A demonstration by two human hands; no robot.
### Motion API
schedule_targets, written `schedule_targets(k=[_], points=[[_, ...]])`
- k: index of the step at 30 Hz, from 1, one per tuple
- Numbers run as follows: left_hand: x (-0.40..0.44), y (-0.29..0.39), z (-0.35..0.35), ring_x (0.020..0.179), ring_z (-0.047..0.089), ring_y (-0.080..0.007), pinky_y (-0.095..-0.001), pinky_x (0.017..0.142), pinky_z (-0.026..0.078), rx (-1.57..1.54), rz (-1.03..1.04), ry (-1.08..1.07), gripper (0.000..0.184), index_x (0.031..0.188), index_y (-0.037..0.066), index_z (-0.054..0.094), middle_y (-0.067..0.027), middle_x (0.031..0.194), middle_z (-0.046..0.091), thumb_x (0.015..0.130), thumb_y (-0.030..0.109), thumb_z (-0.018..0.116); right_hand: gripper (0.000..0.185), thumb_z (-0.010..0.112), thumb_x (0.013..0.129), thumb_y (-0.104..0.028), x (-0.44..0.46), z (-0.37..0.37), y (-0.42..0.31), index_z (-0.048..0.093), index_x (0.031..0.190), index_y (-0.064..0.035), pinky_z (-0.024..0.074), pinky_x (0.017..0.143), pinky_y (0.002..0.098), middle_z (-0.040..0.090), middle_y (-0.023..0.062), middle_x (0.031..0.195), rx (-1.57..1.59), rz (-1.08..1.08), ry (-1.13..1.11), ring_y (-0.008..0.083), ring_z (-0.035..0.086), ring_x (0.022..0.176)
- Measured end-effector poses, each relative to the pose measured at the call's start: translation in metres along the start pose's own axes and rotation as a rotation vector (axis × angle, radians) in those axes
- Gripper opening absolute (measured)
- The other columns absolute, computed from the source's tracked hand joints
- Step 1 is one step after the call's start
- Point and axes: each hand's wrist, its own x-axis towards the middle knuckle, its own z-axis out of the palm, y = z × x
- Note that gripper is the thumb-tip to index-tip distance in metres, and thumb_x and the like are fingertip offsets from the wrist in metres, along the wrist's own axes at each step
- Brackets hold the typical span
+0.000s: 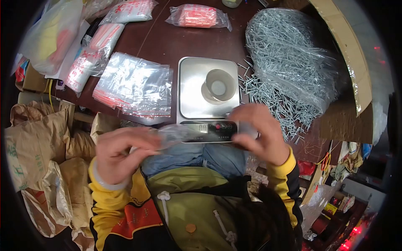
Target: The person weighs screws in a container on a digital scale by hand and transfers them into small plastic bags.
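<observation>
My left hand (125,152) pinches a small clear plastic bag (173,134), which stretches over the front left of the digital scale (190,88). Right of the scale's display, my right hand (261,131) is raised with thumb and fingers apart, somewhat blurred, and nothing distinct shows between them. A small round cup (219,86) rests on the metal plate of the scale. Left of the scale lies a spread stack of clear zip bags (136,85) with red edges. Loose screws (284,104) are heaped on the right, beside a big clear bag of screws (284,46).
Packs of red-and-white bags (98,46) lie at the back left, and another wrapped pack (198,16) at the back. A cardboard box edge (345,46) bounds the right side. Brown paper sacks (37,146) stand at the left, below the brown table (161,39).
</observation>
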Motion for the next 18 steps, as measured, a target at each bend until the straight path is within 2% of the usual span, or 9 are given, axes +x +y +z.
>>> schedule_targets(k=[3,6,8,9,11,13,14,18], points=[[-0.019,0.001,-0.035,0.079,0.07,-0.0244,-0.0325,0.079,0.052,0.132,-0.074,0.017,0.005,0.08,-0.001,0.069,-0.0109,0.083,0.071,0.075,-0.003,0.07,0.047,0.077,0.078,-0.026,-0.023,-0.014,0.051,0.06,0.114,-0.0013,0.0457,0.088,0.0419,0.062,0.0164,0.11,-0.342,0.286,0.117,0.036,0.058,0.101],[-0.036,-0.008,-0.057,0.071,0.067,-0.023,-0.0311,0.072,0.051,0.348,-0.185,0.03,0.006,0.079,-0.001,0.069,-0.0107,0.08,0.069,0.074,-0.005,0.07,0.068,0.079,0.073,-0.039,-0.043,-0.013,0.093,0.053,0.123,-0.0007,0.0468,0.083,0.0458,0.057,0.0229,0.11,-0.564,0.414,0.209,0.0397,0.057,0.096],[-0.038,-0.02,-0.058,0.066,0.062,-0.019,-0.0296,0.063,0.048,0.484,-0.196,0.024,0.008,0.083,-0.003,0.067,-0.0103,0.077,0.066,0.076,-0.008,0.068,0.074,0.078,0.072,-0.045,-0.041,0.001,0.11,0.05,0.126,-0.0023,0.0469,0.083,0.0459,0.055,0.0249,0.112,-0.678,0.424,0.228,0.0414,0.056,0.096],[-0.037,-0.026,-0.054,0.067,0.063,-0.018,-0.0288,0.063,0.049,0.484,-0.243,0.055,0.008,0.084,-0.004,0.066,-0.0103,0.078,0.066,0.077,-0.008,0.067,0.078,0.078,0.071,-0.048,-0.037,0.007,0.112,0.049,0.127,-0.0031,0.047,0.083,0.0459,0.054,0.0259,0.113,-0.735,0.425,0.239,0.0423,0.056,0.096],[-0.036,-0.038,-0.044,0.069,0.063,-0.016,-0.0272,0.063,0.049,0.482,-0.341,0.118,0.01,0.088,-0.004,0.065,-0.0102,0.08,0.066,0.079,-0.008,0.066,0.069,0.077,0.073,-0.044,-0.026,0.018,0.107,0.054,0.125,-0.0043,0.0467,0.083,0.0454,0.054,0.0238,0.112,-0.731,0.455,0.237,0.0425,0.055,0.098],[-0.036,-0.046,-0.039,0.073,0.065,-0.0144,-0.0255,0.067,0.051,0.412,-0.295,0.141,0.012,0.092,-0.005,0.063,-0.0099,0.083,0.067,0.081,-0.008,0.066,0.064,0.078,0.073,-0.038,-0.023,0.023,0.112,0.056,0.123,-0.0043,0.0467,0.084,0.0451,0.054,0.023,0.111,-0.67,0.456,0.27,0.0421,0.055,0.099],[-0.035,-0.048,-0.035,0.073,0.066,-0.0147,-0.0256,0.068,0.051,0.383,-0.275,0.149,0.012,0.092,-0.005,0.063,-0.01,0.083,0.067,0.081,-0.008,0.065,0.053,0.077,0.073,-0.025,-0.023,0.022,0.111,0.059,0.119,-0.0048,0.0463,0.086,0.044,0.055,0.0204,0.11,-0.627,0.416,0.318,0.0399,0.055,0.1],[-0.03,-0.049,-0.025,0.076,0.066,-0.0152,-0.0257,0.069,0.052,0.346,-0.238,0.148,0.01,0.093,-0.005,0.064,-0.0099,0.084,0.067,0.083,-0.007,0.065,0.041,0.074,0.071,-0.011,-0.027,0.011,0.116,0.065,0.11,-0.0034,0.0477,0.085,0.0411,0.06,0.0162,0.104,-0.405,0.412,0.343,0.0348,0.059,0.097]])
